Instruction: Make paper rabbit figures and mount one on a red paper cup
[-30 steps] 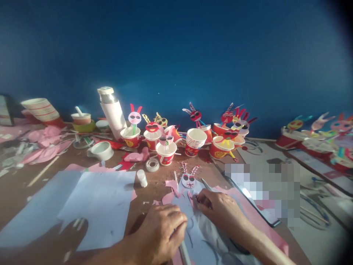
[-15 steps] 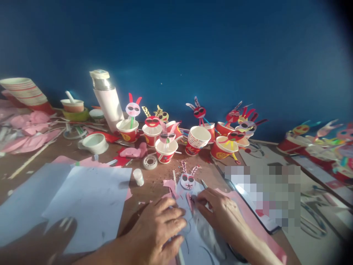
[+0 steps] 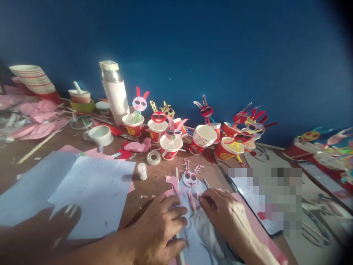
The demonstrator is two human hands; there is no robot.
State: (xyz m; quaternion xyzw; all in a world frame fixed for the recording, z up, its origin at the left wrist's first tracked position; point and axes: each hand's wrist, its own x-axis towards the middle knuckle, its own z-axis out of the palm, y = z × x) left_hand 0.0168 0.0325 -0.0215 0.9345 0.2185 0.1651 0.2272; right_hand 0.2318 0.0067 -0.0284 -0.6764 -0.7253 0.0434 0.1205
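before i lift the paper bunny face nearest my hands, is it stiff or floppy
The paper bunny face looks like thin cut paper, so it's probably light and bendy. Its long narrow ears might flop or crease if pinched.

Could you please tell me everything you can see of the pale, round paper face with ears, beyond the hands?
The pale, round paper face with ears appears to lie flat on the far end of the whitish paper sheet. It has two dark oval eyes, a dark branching mark below them, and two pinkish ears with dark veins, spread in a V pointing away from the person. Neither the left hand nor the right hand touches it.
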